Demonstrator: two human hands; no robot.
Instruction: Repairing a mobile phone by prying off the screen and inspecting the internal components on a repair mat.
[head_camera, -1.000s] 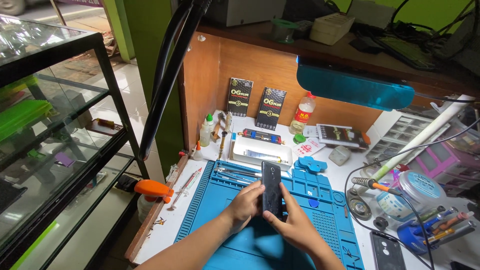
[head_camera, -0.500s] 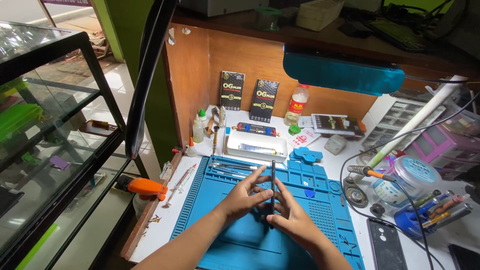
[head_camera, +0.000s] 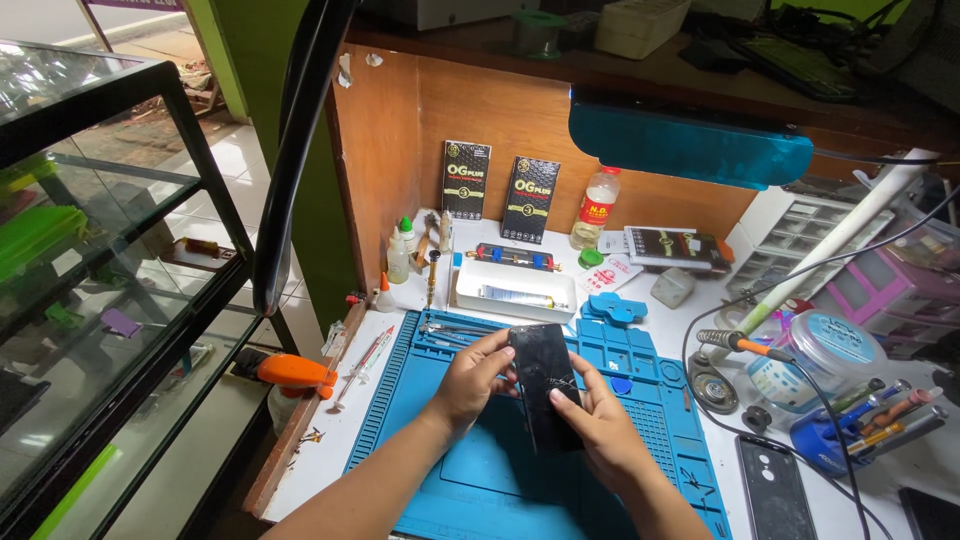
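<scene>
Both hands grip the dark phone over the blue mat on the desk, left hand at its top edge, right hand lower; phone looks unopened, tools untouched.

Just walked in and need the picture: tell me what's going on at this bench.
A person holds a black phone in both hands above a blue work mat. The left hand has a grip on its left edge and the right hand on its lower right side. A soldering iron, glue bottles and a white tray lie around.
</scene>
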